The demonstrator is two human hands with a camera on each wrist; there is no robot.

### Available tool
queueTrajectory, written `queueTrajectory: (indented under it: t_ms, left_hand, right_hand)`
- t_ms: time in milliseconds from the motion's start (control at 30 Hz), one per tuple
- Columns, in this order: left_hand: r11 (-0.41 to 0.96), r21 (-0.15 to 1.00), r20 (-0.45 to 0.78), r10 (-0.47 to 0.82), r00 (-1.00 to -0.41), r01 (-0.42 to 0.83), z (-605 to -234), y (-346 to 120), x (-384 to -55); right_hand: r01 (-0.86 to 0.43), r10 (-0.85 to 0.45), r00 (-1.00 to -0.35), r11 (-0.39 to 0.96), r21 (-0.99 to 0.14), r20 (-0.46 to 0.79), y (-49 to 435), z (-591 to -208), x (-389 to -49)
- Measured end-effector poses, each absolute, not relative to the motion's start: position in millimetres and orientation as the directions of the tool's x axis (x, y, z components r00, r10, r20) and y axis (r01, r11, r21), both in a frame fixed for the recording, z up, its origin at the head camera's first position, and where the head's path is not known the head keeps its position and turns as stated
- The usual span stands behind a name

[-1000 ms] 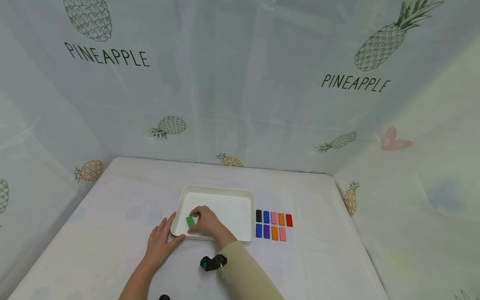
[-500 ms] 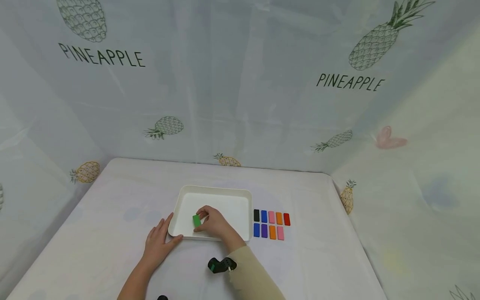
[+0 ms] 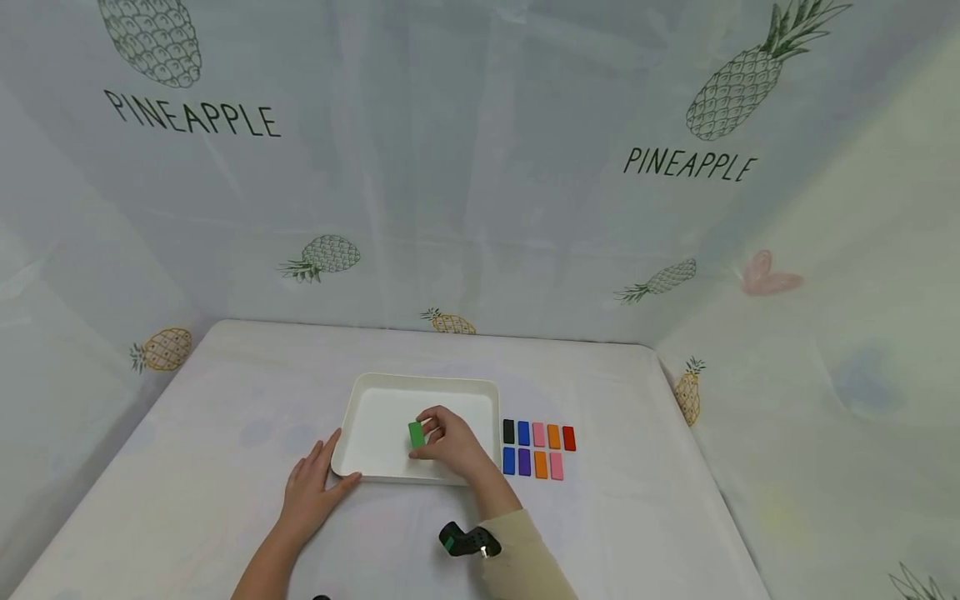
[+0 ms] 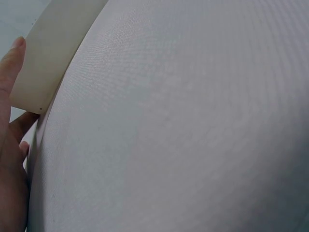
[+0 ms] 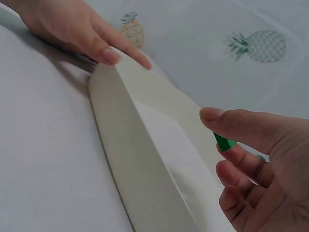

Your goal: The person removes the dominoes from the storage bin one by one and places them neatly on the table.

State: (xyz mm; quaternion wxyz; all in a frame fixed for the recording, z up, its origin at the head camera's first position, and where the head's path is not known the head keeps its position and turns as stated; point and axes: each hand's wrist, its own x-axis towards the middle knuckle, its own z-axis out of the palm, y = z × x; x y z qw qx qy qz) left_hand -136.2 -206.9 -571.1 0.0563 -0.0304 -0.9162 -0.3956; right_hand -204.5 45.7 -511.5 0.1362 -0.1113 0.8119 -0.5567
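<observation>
My right hand (image 3: 456, 443) pinches a small green rectangular block (image 3: 416, 435) between thumb and fingers, over the white tray (image 3: 378, 417). In the right wrist view, only part of the green block (image 5: 224, 141) shows; thumb and fingers hide the rest. My left hand (image 3: 309, 493) rests at the tray's near left corner, its fingers along the left side and its thumb at the front edge. The left wrist view shows the left hand's thumb (image 4: 12, 63) beside the tray wall (image 4: 53, 53).
Right of the tray, two rows of flat coloured blocks lie on the white cloth: black (image 3: 508, 432), blue (image 3: 523, 433), pink (image 3: 538, 434), orange (image 3: 553, 437), red (image 3: 569, 438) and purple (image 3: 524, 462). Pineapple-printed curtains stand behind and beside the table (image 3: 637, 517).
My right hand has moved right with the green block, from the tray's left part toward its middle. The left hand stays at the tray corner. The head view has shifted slightly.
</observation>
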Motion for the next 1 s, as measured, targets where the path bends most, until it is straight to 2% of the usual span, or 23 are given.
queueTrajectory:
  t_ms: [467, 1000]
  left_hand:
    - [0.678, 0.727, 0.137, 0.014, -0.991, 0.110, -569, -206, -135]
    - [0.679, 0.726, 0.131, 0.013, -0.991, 0.105, -570, -206, -136]
  right_hand:
    - [-0.041, -0.204, -0.977, 0.440, -0.897, -0.055, 105, -500, -195]
    - [0.004, -0.096, -0.994, 0.425, -0.905, -0.049, 165, -503, -188]
